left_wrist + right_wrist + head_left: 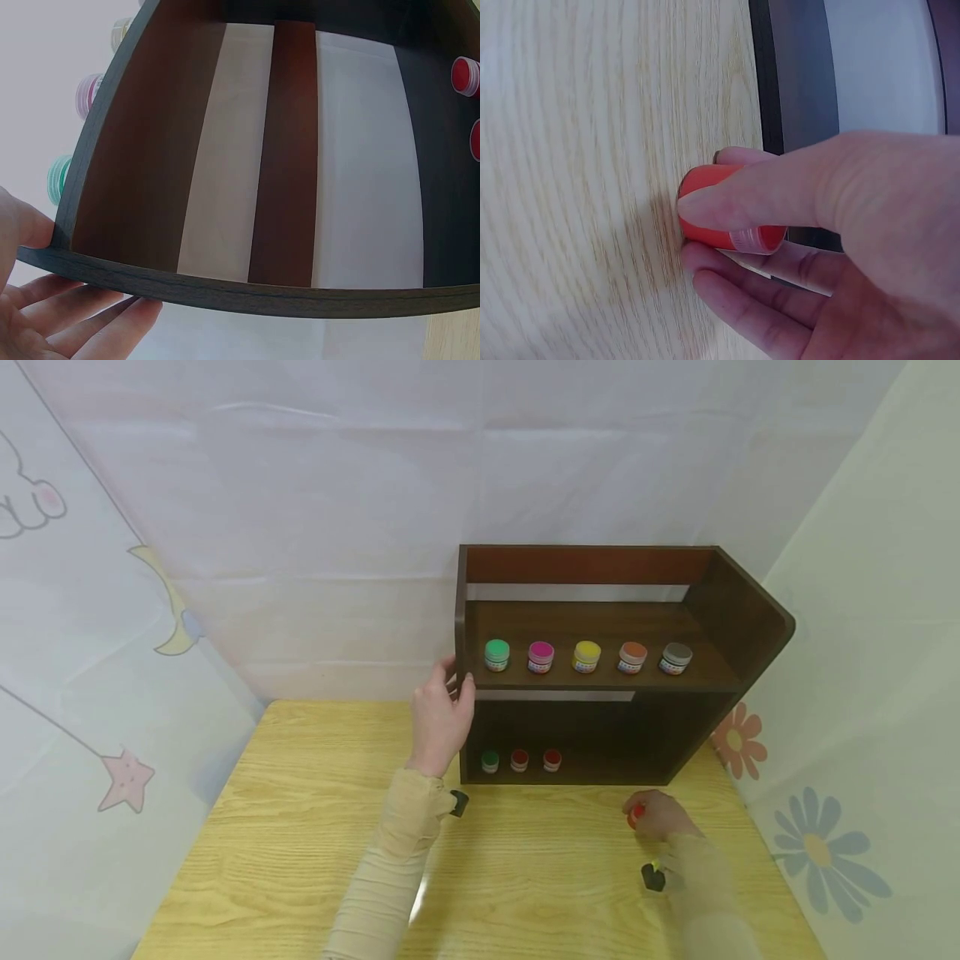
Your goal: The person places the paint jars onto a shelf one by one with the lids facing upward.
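Observation:
My left hand [441, 718] grips the left side panel of a dark brown two-tier shelf [600, 687]. In the left wrist view the thumb lies on one side of the panel edge [225, 298] and the fingers on the other. My right hand [660, 817] holds a small red paint jar [709, 177] between thumb and fingers, just in front of the shelf's lower right part. Along the upper tier stand a green jar [497, 656], a magenta jar [541, 657], a yellow jar [587, 657], an orange jar [632, 658] and a grey jar [676, 658].
On the lower tier, toward the left, stand a dark green jar [490, 762] and two dark red jars [519, 761]. The shelf stands at the back of a wood-grain table [300, 835]. White sheeting [300, 527] hangs behind, with printed curtains [862, 693] at both sides.

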Demonstrator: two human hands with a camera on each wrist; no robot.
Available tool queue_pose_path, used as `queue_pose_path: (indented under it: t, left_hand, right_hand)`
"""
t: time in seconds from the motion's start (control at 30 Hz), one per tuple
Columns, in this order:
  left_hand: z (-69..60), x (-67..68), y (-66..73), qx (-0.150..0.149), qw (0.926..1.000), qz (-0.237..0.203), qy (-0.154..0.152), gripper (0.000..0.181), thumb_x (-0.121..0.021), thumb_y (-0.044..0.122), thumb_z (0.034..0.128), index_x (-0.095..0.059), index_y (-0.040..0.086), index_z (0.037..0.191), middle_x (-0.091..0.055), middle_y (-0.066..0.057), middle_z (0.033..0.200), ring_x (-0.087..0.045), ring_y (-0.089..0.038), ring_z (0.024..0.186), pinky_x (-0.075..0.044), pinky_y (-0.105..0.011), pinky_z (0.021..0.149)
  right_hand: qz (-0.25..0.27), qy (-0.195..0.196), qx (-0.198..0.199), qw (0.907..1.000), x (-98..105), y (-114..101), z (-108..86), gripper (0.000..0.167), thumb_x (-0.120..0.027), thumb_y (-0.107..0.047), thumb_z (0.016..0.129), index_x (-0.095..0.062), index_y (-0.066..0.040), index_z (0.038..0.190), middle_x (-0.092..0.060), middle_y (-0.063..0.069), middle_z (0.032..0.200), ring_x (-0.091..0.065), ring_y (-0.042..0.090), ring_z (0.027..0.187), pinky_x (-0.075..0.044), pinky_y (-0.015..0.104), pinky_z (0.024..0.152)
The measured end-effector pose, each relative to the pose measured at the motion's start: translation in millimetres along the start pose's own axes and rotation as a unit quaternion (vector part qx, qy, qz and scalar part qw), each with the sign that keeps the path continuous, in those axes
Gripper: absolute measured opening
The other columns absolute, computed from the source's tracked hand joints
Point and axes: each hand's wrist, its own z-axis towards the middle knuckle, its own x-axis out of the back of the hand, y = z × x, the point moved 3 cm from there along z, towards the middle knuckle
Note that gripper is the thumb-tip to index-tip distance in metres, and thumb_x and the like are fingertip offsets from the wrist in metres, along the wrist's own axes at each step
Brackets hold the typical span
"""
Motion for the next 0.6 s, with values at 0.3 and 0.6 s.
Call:
queue_pose_path:
  t: [0.3, 0.6]
  left_hand:
    - [-1.3, -0.3, 0.9, 0.004, 1.0, 0.004, -0.004, 0.037, -0.063, 0.013, 0.0993, -0.061, -0.005, 0.131, -0.066, -0.022, 0.126, -0.071, -0.033, 0.101, -0.06, -0.036, 0.081]
    - [-0.5, -0.3, 0.3, 0.005, 1.0, 0.002, -0.002, 0.036, -0.062, 0.014, 0.0995, -0.061, -0.005, 0.13, -0.066, -0.022, 0.126, -0.071, -0.032, 0.101, -0.06, -0.035, 0.081]
  right_hand:
    - [0.006, 0.052, 0.046, 0.9975, 0, -6, -3.5, 0.023, -0.065, 0.004, 0.069, -0.07, -0.003, 0.091, -0.06, 0.001, 0.077, -0.053, 0.02, 0.07, -0.047, 0.037, 0.066]
    - [0.022, 0.143, 0.069, 0.9871, 15, -24, -4.0, 0.02, -0.074, -0.003, 0.083, -0.066, 0.007, 0.097, -0.062, 0.02, 0.093, -0.063, 0.037, 0.085, -0.055, 0.051, 0.078]
